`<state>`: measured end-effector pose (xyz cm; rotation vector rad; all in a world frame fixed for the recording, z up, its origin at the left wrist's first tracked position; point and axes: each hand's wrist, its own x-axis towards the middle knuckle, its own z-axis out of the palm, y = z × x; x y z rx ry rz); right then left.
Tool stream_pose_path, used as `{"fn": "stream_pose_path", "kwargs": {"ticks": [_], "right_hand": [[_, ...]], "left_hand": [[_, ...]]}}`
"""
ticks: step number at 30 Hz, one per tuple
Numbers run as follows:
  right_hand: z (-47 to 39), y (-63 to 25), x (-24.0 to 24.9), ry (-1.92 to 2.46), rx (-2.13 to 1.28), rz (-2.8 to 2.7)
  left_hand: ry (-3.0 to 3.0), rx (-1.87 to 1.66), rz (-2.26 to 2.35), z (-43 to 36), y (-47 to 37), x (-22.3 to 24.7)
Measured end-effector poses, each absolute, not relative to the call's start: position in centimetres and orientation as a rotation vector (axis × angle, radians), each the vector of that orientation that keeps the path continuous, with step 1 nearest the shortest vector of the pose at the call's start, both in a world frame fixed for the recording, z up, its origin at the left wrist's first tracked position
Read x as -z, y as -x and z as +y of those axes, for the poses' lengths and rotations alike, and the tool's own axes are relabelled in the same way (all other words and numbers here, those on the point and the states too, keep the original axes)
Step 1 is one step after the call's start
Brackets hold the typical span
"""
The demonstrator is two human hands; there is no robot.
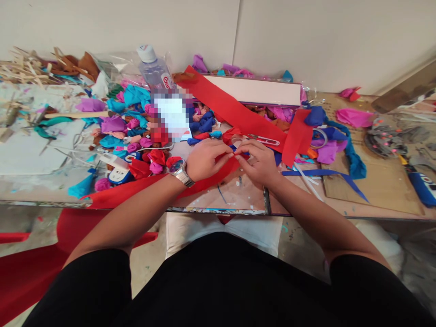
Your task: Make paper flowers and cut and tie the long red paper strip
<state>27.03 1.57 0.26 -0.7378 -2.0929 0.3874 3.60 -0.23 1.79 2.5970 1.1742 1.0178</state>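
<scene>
My left hand [208, 160], with a metal watch [182, 172] on its wrist, is closed in a pinch at the table's front middle. My right hand [258, 162] pinches from the other side, and the fingertips of both meet. Between them is the edge of a red strip [136, 188] of paper or cloth, which trails left along the table edge. The exact fold at the fingertips is too small to make out. Just beyond the hands lie another wide red strip [235, 111] and a small looped cutting tool [269, 141]. A thin blue strip [306, 172] lies right of my right hand.
Colourful crumpled paper pieces [114, 123] are heaped at left, around a power strip [120, 171]. Behind stand a plastic bottle [155, 68] and a long white box [248, 89]. Wooden sticks [30, 68] pile up far left. Cardboard [361, 177] lies at right.
</scene>
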Motion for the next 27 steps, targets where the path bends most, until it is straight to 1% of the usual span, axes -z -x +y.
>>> {"fn": "stream_pose_path", "kwargs": {"ticks": [6,15,21,27], "right_hand": [[1.21,-26.88,-0.41,0.797,-0.448,-2.071],[1.05,-26.85,-0.37,0.828,-0.446,-2.062],[1.11,-26.93,-0.42,0.779,-0.356,-2.103],[0.93,-26.69,-0.70,0.806,-0.403,-2.092]], "left_hand": [[-2.589,-0.932,1.208,-0.37,-3.63,-1.77],[-2.603,-0.910,1.186,-0.45,-3.79,-1.59],[-2.642,-0.908,1.183,-0.46,-3.77,-1.68],[-2.725,-0.869,1.188,-0.59,-4.00,-2.08]]}}
